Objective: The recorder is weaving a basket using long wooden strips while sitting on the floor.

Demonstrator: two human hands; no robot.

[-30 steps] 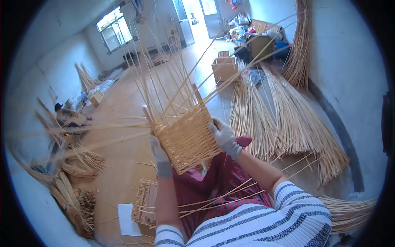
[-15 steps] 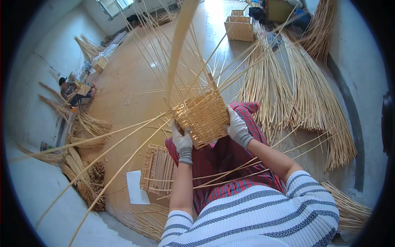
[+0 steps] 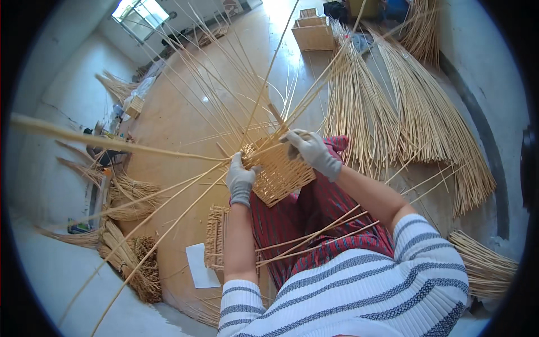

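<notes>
A half-woven wicker basket [image 3: 282, 175] rests tilted over my lap, long unwoven rods fanning out from its rim. My left hand [image 3: 241, 178], in a pale glove with a grey cuff, grips the basket's left edge, the thumb against the weave. At the upper right corner, my gloved right hand [image 3: 312, 150] has its fingers closed on wicker rods at the rim, beside an upright wooden stick [image 3: 275, 114]. How many rods it pinches is hidden. Several loose rods [image 3: 314, 238] lie across my red striped lap cloth.
A second woven wicker piece [image 3: 215, 236] and a white sheet [image 3: 201, 264] lie on the floor to my left. Big bundles of rods [image 3: 426, 129] spread at the right. Woven boxes [image 3: 312, 35] stand farther off. Another person [image 3: 101, 151] sits by the left wall among bundles.
My right hand has moved from the basket's right side up to the rods at its rim. The basket has tilted, and a thick rod that stood upright now swings out left.
</notes>
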